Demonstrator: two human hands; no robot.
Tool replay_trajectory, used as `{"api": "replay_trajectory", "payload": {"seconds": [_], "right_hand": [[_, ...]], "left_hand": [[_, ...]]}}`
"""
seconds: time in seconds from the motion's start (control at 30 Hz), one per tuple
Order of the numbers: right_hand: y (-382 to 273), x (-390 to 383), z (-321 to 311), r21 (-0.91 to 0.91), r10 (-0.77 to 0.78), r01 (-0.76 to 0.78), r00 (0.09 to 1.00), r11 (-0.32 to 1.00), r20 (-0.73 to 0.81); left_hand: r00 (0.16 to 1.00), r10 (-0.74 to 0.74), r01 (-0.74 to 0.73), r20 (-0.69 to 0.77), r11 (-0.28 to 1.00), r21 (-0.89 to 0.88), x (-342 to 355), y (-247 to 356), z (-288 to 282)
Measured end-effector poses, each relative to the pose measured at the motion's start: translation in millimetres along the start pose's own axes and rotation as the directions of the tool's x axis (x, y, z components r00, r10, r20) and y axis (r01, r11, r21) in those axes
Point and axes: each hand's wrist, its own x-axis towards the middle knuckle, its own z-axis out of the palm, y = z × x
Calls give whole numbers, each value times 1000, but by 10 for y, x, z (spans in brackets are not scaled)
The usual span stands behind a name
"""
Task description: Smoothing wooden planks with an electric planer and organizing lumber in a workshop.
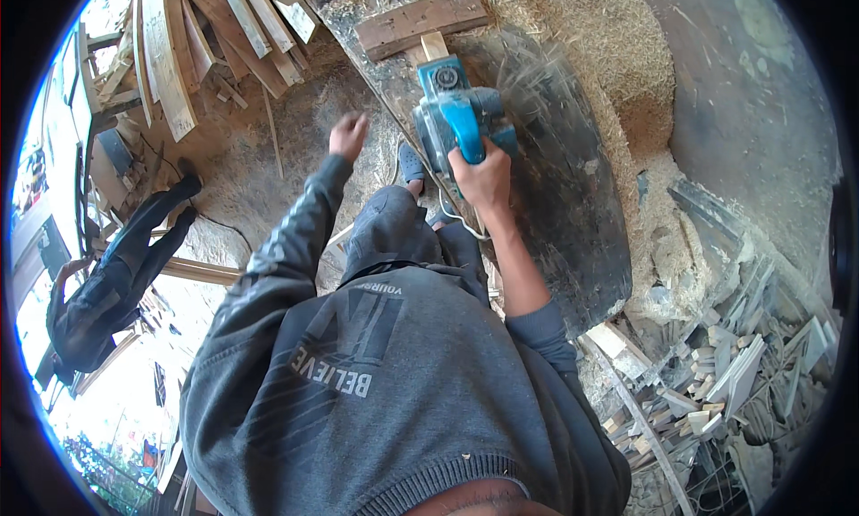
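I see the right hand (483, 178) wrapped firmly around the rear handle of a blue power planer (461, 121), fingers curled right around the smooth, rounded grip. The planer sits over the dark worktop (573, 239), near its left edge. Its long axis runs away from the wearer, leaning slightly left, with the knobbed nose pointing at the far end. I make out a pale, squared strip of wood (435, 47) emerging from under that nose, in line with the tool, and ahead of it a rough brown wooden block (420, 22) lying crosswise. The left hand (349, 136) is raised well apart from the planer; blurred, it looks loosely curled, but I cannot tell how tightly or whether it holds anything.

The worktop looks scuffed and worn, with a curved right side. Along it I see fluffy, tan shavings (626, 60) heaped up. Farther out, long flat boards (165, 55) lean at upper left, and jumbled, blocky offcuts (716, 400) fill the lower right.
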Motion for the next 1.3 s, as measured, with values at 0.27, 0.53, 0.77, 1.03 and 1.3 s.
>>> {"api": "replay_trajectory", "payload": {"seconds": [0.27,0.53,0.77,1.03,1.3], "right_hand": [[-456,837,316,-11,-25,26,1000,1000,18],[-443,1823,595,63,-263,267,962,962,-70],[231,443,-312,106,-70,68,998,992,6],[1594,-1531,-1848,78,286,-275,913,958,-290],[2253,-2449,-2268,350,578,-461,667,816,-470]], "left_hand": [[517,-854,855,60,512,-80,-1544,-1812,-1040],[679,-723,734,130,672,-96,-1076,-1623,-718],[963,-246,269,107,888,-373,-592,219,544],[975,76,-126,210,964,233,-924,1766,1383],[858,362,-365,365,929,-64,-713,2029,1108]]}}
